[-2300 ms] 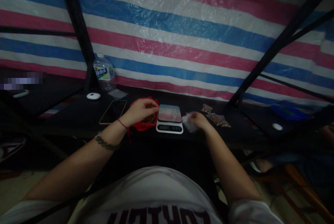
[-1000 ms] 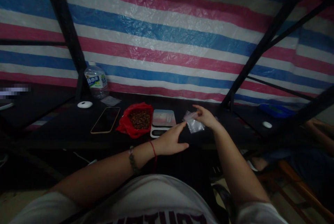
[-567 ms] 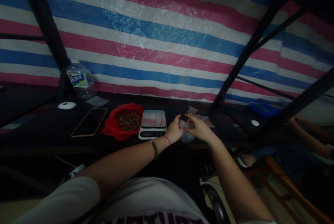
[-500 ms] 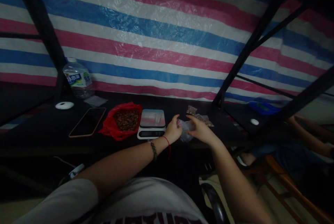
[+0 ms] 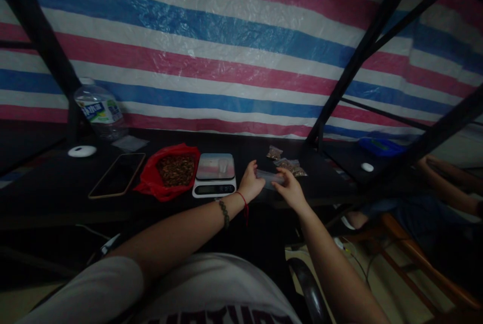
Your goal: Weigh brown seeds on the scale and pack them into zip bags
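Note:
A small clear plastic bag (image 5: 268, 178) is held between both my hands just right of a white digital scale (image 5: 215, 181). My left hand (image 5: 250, 185) pinches the bag's left end and my right hand (image 5: 289, 187) pinches its right end. Whether the bag has anything inside cannot be made out. An open red bag of brown seeds (image 5: 170, 172) lies left of the scale. Several small filled clear packets (image 5: 287, 161) lie on the black table (image 5: 56, 188) behind my right hand.
A phone (image 5: 117, 174) lies face up left of the red bag. Farther left are a white round object (image 5: 82, 151), a flat clear bag (image 5: 130, 143) and a water bottle (image 5: 98, 111). Black frame bars cross the striped tarp. Another person's arm (image 5: 449, 184) shows at the right.
My left hand left the red seed bag and crossed past the scale to the clear bag in my right hand. Both hands now pull it flat. The view shifted right.

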### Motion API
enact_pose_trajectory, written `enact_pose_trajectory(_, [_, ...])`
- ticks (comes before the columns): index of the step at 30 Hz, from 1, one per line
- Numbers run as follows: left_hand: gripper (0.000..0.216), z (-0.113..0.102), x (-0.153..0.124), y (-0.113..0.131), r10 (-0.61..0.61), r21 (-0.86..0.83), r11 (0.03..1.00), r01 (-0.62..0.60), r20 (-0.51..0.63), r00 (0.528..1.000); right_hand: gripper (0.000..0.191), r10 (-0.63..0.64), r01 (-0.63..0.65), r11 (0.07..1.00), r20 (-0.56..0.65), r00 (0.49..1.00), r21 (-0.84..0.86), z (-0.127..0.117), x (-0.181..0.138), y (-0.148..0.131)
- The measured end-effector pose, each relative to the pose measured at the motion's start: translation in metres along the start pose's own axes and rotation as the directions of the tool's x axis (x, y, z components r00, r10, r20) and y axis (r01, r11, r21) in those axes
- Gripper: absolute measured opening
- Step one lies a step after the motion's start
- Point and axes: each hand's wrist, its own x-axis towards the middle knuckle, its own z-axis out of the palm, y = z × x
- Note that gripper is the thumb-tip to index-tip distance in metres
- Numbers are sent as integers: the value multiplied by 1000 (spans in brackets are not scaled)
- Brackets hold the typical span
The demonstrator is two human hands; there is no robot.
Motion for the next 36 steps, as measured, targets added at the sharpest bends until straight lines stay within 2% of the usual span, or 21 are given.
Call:
enact_pose_trajectory(2, [73, 0, 2, 3, -29, 0, 1000, 29, 2, 1000, 45, -6, 6, 1000, 25, 1000, -6, 1, 0, 2])
enact_pose_trajectory(5, [68, 0, 5, 7, -3, 11, 1000, 3, -2, 1000, 31, 34, -34, 999, 57, 998, 2, 1, 2, 2])
enact_pose_trajectory(9, [71, 0, 3, 7, 11, 17, 1000, -10, -14, 1000, 38, 70, -74, 996, 78, 994, 49, -2, 2, 2])
enact_pose_trajectory(15, [81, 6, -5, 2, -22, 43, 999, 22, -3, 1000, 40, 29, -40, 997, 159, 987, 66, 2, 0, -9])
enact_pose_trajectory(19, [52, 3, -4, 7, 53, 103, 993, -50, -24, 998, 27, 23, -32, 997, 146, 989, 63, 4, 0, -15])
enact_pose_trajectory(22, [34, -1, 0, 8, 89, 118, 989, -86, -22, 996, 25, 13, -19, 999, 132, 991, 44, 1, 0, -15])
enact_pose_trajectory(26, [31, 1, 2, 4, 26, 100, 995, -28, 22, 999, 30, 5, -6, 1000, 220, 976, 3, -2, 0, -11])
enact_pose_trajectory(31, [32, 5, 3, 4, -14, 126, 992, 5, 74, 997, 25, -33, 19, 998, 240, 970, 63, 1, 2, -10])
enact_pose_trajectory(33, [26, 3, 3, 9, -18, 150, 989, 5, 86, 996, 27, 10, -40, 992, 232, 973, 124, 3, 2, -10])
enact_pose_trajectory(36, [27, -6, 6, 18, 2, 139, 990, -21, 134, 991, 36, 147, -193, 939, 176, 973, 283, 3, 0, -8])
